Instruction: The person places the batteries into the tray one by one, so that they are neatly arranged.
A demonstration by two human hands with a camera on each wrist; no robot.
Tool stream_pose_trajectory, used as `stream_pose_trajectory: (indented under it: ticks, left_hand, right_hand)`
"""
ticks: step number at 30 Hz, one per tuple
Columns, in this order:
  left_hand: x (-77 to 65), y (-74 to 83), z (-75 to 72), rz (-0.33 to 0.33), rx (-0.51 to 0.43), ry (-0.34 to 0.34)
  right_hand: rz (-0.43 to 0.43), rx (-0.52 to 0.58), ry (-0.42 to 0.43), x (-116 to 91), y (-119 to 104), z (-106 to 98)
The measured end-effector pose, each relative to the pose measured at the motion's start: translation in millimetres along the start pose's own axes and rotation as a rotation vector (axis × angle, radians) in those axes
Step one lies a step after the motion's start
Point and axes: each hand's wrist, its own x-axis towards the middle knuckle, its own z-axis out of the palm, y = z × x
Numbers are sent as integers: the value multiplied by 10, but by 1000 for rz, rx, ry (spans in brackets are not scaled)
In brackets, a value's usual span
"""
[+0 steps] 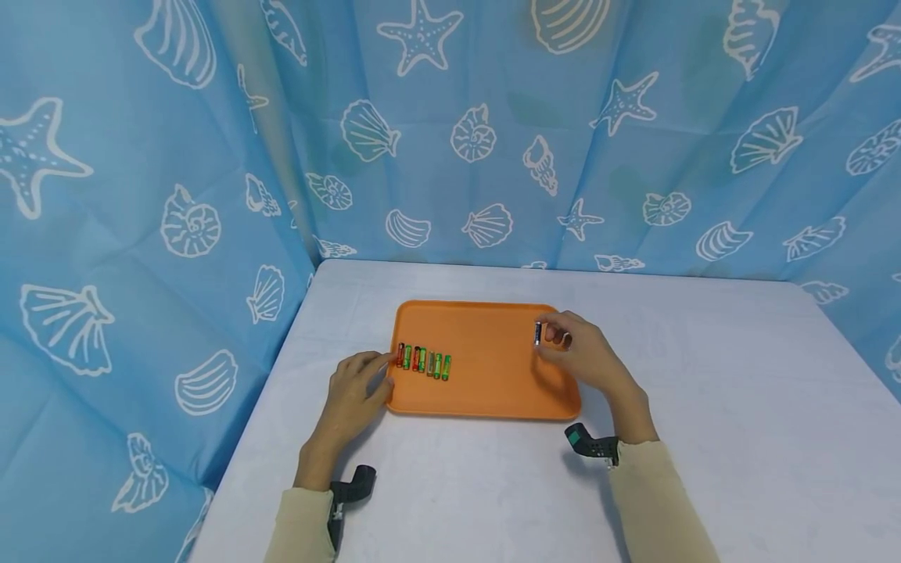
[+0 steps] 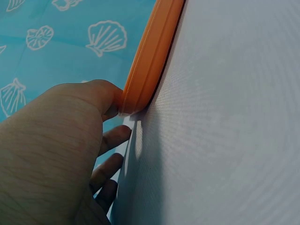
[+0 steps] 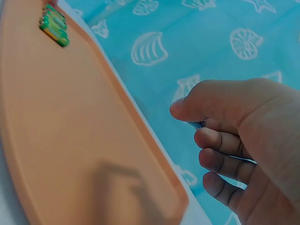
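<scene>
My right hand (image 1: pixel 580 348) pinches a small dark battery (image 1: pixel 538 334) between thumb and fingers, above the right part of the orange tray (image 1: pixel 493 391). In the right wrist view only a bit of that battery (image 3: pixel 198 124) shows behind the thumb, and the other fingers are bent. My left hand (image 1: pixel 350 395) rests at the tray's left edge, its thumb touching the rim (image 2: pixel 145 65) and its other fingers loosely bent in the left wrist view. Close to those fingertips, on the tray, several red and green batteries (image 1: pixel 431 363) lie side by side in a slanting row.
The tray lies on a table with a white cloth (image 1: pixel 479 485). A blue curtain (image 1: pixel 436 180) with white shells and starfish hangs behind the table and along its left side. Each wrist wears a black camera mount (image 1: pixel 591 446).
</scene>
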Motion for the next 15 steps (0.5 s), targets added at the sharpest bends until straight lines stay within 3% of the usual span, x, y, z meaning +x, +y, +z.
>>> stream_pose_trajectory:
  ticks: [15]
  left_hand:
    - [1, 17, -4, -14, 8, -5]
  right_hand:
    - [-72, 5, -55, 4, -253, 277]
